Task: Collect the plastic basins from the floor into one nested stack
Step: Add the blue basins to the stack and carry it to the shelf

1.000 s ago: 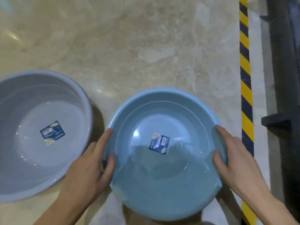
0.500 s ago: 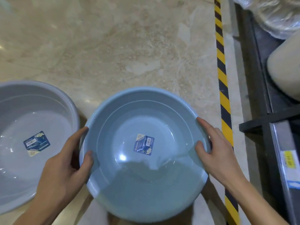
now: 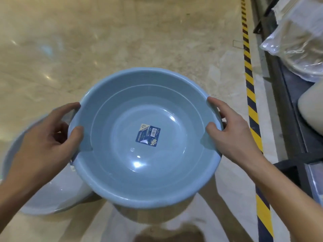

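A round blue plastic basin with a blue label sticker in its bottom is held up off the floor in the middle of the view. My left hand grips its left rim, thumb inside. On the opposite side my right hand grips the right rim the same way. A larger grey basin rests on the floor at the lower left, partly hidden under the blue basin and my left arm.
Glossy beige marble floor spreads ahead. A yellow-and-black hazard stripe runs along the right. Beyond it is a dark metal shelf frame holding plastic-wrapped goods and a pale rounded item.
Both hands have lifted the blue basin off the floor, and it now overlaps the grey basin's right edge. The view has tilted up, showing more of the shelf.
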### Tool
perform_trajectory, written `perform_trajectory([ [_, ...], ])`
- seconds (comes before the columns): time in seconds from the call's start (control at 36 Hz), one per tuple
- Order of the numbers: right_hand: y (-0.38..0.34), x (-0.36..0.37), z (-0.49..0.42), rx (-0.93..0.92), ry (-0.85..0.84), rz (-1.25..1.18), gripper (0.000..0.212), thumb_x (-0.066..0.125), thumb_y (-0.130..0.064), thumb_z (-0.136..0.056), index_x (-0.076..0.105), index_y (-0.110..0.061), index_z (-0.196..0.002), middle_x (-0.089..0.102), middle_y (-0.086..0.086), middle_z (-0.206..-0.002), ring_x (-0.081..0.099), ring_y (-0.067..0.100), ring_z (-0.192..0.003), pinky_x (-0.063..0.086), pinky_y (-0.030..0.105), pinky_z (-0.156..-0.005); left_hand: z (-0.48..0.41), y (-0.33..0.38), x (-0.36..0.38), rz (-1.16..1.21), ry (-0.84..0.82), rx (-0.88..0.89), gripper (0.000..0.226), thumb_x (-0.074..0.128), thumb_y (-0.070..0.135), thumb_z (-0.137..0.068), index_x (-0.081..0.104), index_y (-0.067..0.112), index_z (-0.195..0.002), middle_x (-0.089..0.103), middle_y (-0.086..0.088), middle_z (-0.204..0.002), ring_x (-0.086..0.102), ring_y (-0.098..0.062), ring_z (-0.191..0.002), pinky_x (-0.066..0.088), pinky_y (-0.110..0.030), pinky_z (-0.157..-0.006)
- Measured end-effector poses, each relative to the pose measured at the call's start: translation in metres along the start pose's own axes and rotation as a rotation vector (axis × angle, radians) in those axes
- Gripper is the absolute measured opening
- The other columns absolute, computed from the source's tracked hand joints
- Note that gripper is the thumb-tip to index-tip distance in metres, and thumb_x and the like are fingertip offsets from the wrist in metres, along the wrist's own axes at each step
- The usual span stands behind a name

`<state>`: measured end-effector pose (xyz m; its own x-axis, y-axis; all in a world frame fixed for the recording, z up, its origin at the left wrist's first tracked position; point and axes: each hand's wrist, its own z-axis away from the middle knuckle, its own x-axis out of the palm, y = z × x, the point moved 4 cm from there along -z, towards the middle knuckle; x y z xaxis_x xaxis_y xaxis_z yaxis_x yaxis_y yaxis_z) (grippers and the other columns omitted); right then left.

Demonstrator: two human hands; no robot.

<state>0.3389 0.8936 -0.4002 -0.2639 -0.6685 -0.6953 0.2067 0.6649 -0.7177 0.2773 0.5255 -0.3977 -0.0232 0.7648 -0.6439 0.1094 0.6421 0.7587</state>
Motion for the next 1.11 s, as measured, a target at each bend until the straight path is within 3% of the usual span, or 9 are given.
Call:
perform_trajectory([
  [0.31,-0.097,0.038,-0.027,-0.181,-0.091,-0.024,0.064,0.053,-0.019,-0.085,0.045,-0.039,-0.146,0.060,-0.007,-0.128,0.059,0.019,-0.112,0.051,0.046,-0.098,0.021,-0.016,-0.088,-0.084,0.182,-0.088,0.048,0.051,0.046,-0.078,0.051,0.058,-0.124,0.063,0.009,-0.069,0.067,-0.026,-0.070,0.055,-0.045,-0.071],
  [0.42,-0.130,0.069,-0.027,-0.277,-0.158,-0.018,0.064,0.054,-0.016,-0.086,0.046,-0.037,-0.146,0.060,-0.005,-0.129,0.060,0.021,-0.108,0.051,0.042,-0.095,0.043,-0.036,-0.124,-0.119,0.277,-0.135,0.051,0.052,0.043,-0.080,0.052,0.049,-0.130,0.062,0.005,-0.067,0.062,-0.016,-0.064,0.046,-0.033,-0.060],
  [0.47,-0.142,0.086,-0.028,-0.320,-0.188,-0.005,0.063,0.055,-0.015,-0.087,0.047,-0.034,-0.146,0.061,-0.002,-0.128,0.059,0.022,-0.106,0.050,0.038,-0.092,0.053,-0.044,-0.137,-0.142,0.311,-0.161,0.049,0.054,0.040,-0.084,0.052,0.046,-0.132,0.063,-0.001,-0.069,0.062,-0.018,-0.067,0.046,-0.031,-0.059],
  [0.56,-0.154,0.108,-0.030,-0.366,-0.229,0.029,0.062,0.056,-0.015,-0.087,0.047,-0.033,-0.146,0.062,0.001,-0.125,0.057,0.023,-0.101,0.044,0.032,-0.083,0.064,-0.058,-0.150,-0.176,0.323,-0.186,0.045,0.057,0.033,-0.089,0.053,0.041,-0.133,0.065,-0.004,-0.070,0.064,-0.021,-0.069,0.047,-0.031,-0.060],
  [0.75,-0.181,0.144,-0.038,-0.472,-0.303,0.120,0.064,0.057,-0.013,-0.086,0.046,-0.027,-0.148,0.063,0.009,-0.125,0.056,0.026,-0.101,0.041,0.032,-0.081,0.068,-0.085,-0.171,-0.226,0.326,-0.257,0.044,0.056,0.029,-0.092,0.052,0.039,-0.134,0.065,-0.005,-0.069,0.063,-0.022,-0.068,0.048,-0.030,-0.060],
  [1.11,-0.177,0.212,-0.071,-0.524,-0.348,0.320,0.066,0.053,-0.023,-0.087,0.039,-0.027,-0.152,0.061,0.014,-0.120,0.057,0.032,-0.107,0.047,0.039,-0.088,0.051,-0.147,-0.148,-0.197,0.323,-0.288,0.046,0.056,0.028,-0.091,0.051,0.036,-0.136,0.063,-0.002,-0.062,0.058,-0.013,-0.056,0.044,-0.027,-0.055],
])
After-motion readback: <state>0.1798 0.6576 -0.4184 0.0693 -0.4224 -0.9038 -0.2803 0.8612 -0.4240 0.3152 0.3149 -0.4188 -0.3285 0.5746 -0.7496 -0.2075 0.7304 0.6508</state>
